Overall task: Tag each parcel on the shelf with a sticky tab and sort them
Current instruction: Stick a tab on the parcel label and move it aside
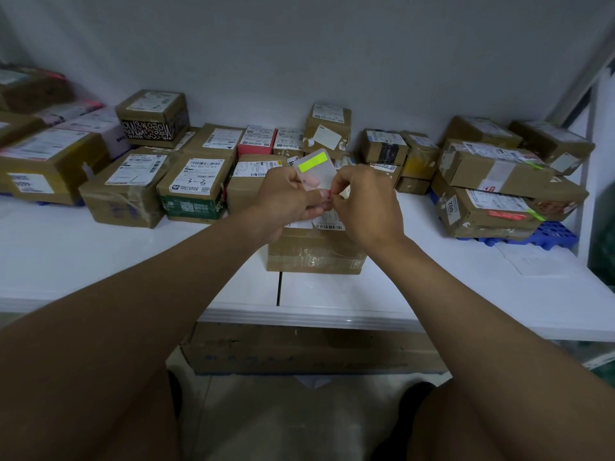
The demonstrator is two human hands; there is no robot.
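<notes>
Left hand: the left hand (289, 197) is being held above the front box, its fingers curled round a clear sheet of sticky tabs (316, 171), which is being kept upright and tilted.
Right hand: the right hand (364, 201) is being held just beside the left, its thumb and fingertips pinched at the sheet's lower right edge, where a small red tab (328, 194) is being nipped.
Sheet of tabs: one yellow-green strip (312, 162) is being shown near the sheet's top; whether more tabs are lying lower on it cannot be told.
Front box: one brown taped box (314, 251) is being kept alone at the shelf's front, directly under both hands, its white label partly hidden by them.
Shelf: the white shelf (100, 257) is being used to carry every parcel.
Parcels behind: roughly two dozen are being kept along the wall; an exact count cannot be given, since some are hidden.
Right stack: two boxes here (499, 171) are being marked with green tabs at their edges.
Red box: one (257, 141) is being kept in the back row, left of the hands.
</notes>
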